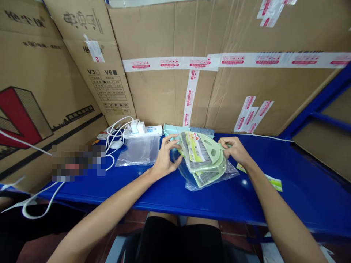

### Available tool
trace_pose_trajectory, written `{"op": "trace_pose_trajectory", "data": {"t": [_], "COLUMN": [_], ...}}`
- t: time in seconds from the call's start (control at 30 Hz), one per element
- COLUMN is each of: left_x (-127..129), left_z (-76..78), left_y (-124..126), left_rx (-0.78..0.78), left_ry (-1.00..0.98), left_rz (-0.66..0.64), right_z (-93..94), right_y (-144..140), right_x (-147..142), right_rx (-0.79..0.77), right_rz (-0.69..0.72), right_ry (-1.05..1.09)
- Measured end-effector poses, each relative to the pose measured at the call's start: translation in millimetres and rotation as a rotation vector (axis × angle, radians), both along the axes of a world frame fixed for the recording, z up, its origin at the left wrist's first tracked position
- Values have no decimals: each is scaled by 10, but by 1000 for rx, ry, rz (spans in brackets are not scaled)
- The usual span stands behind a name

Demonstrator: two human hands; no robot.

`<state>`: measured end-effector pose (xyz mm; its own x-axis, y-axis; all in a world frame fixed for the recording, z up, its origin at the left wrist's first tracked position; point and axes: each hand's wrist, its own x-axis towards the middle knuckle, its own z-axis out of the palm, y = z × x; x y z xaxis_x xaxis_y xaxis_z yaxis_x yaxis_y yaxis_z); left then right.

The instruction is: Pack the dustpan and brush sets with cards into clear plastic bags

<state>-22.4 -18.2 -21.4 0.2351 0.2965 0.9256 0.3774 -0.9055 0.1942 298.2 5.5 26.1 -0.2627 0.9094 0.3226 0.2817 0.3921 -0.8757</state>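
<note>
We seem mid-bagging: right hand (233,147) pinching green dustpan (218,150), left hand (165,156) half-curled beside clear bag (231,174), grip unclear; next needs steadiness.

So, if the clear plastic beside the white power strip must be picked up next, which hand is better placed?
Probably the left hand: it is nearer to the clear plastic. The right hand is farther away and grips the green dustpan by its narrow end.
</note>
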Motion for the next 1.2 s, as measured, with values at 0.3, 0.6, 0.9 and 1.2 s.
{"op": "trace_pose_trajectory", "data": {"t": [0.3,0.6,0.9,1.2], "left_x": [-3,-20,-50,-70], "left_z": [56,7,-20,-28], "left_y": [-46,-12,21,13], "left_rx": [24,5,25,38], "left_ry": [177,268,327,313], "left_rz": [25,63,94,113], "right_z": [24,46,21,43], "right_y": [-28,-53,-50,-63], "right_x": [27,-10,-37,-83], "right_rx": [101,133,123,89], "right_rz": [-27,-33,-41,-45], "right_ry": [-120,-172,-200,-159]}}
